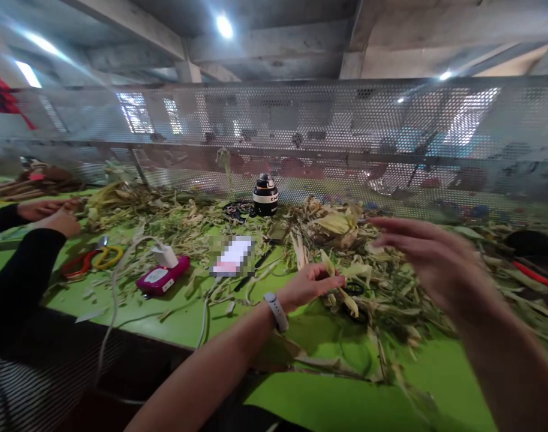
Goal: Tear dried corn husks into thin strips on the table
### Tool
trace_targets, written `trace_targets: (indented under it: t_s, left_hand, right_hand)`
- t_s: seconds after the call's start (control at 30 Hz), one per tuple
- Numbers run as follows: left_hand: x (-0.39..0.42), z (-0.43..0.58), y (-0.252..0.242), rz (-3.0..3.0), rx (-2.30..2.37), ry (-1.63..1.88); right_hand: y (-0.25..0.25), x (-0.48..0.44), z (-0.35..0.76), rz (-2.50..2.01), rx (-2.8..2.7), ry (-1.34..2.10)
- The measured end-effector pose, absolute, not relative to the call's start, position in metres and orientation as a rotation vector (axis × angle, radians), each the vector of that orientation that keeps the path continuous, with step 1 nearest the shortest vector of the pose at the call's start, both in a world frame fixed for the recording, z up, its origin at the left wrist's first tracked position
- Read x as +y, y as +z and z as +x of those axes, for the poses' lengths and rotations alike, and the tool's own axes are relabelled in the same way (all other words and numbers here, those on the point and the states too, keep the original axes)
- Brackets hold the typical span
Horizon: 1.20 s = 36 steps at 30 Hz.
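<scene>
**Colours around the black-and-cream jar**

The jar [265,195] is black with a cream band. In front of it lies a bright green table [328,408] strewn with pale yellow-green husks [337,225]. Left of the jar are a magenta power bank [161,279], a white charger [165,256], red-and-yellow-handled scissors [92,261] and a black sleeve [22,270]. Behind the jar stands a grey, hole-dotted screen [301,120].

Left wrist wear: a pale grey, smooth, rounded watch band [276,311] is worn, at 8 o'clock of the left hand [307,285].
Band detail: a lighter edge is seen along the strap; the dial is hidden.
Left forearm: left uncovered, out to the 7 o'clock edge.
Right hand [418,258]: shown bare; details are lost to blur.
Right forearm: left uncovered, out to the 4 o'clock corner.
</scene>
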<state>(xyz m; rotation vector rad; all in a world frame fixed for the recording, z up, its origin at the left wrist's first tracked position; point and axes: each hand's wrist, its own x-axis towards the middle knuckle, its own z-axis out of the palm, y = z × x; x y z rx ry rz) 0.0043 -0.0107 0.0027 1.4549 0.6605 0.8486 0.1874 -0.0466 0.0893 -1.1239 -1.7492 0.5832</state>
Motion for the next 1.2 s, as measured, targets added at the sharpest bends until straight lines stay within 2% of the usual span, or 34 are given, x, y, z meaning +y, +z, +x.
trace_targets:
  t_s: [0.13,0.3,0.43,0.63,0.77,0.97,1.07,1.2]
  left_hand:
    - [-0.009,0.005,-0.001,1.469,0.575,0.887]
    - [-0.01,0.006,0.0,1.459,0.634,0.879]
    - [-0.011,0.004,0.002,1.523,0.675,0.837]
    - [-0.011,-0.001,0.004,1.652,0.688,0.703]
    - [-0.013,0.0,0.005,1.572,0.671,0.684]
    - [-0.008,0.0,0.0,1.25,0.692,0.818]
    - [-0.008,-0.001,0.001,1.232,0.693,0.83]
    - [-0.011,-0.001,0.006,1.352,0.663,0.76]
  right_hand:
    - [0.058,-0.021,0.175,-1.239,-2.008,0.772]
    - [0.023,-0.01,0.163,-1.109,-1.933,0.757]
    - [0.023,-0.009,0.163,-1.003,-1.854,0.743]
    - [0.021,-0.013,0.156,-0.962,-1.779,0.433]
    - [0.022,-0.016,0.155,-1.02,-1.823,0.346]
    - [0.038,-0.014,0.175,-1.279,-1.96,0.53]
    - [0.039,-0.011,0.18,-1.27,-2.004,0.69]
    - [0.032,-0.007,0.178,-1.266,-1.963,0.628]
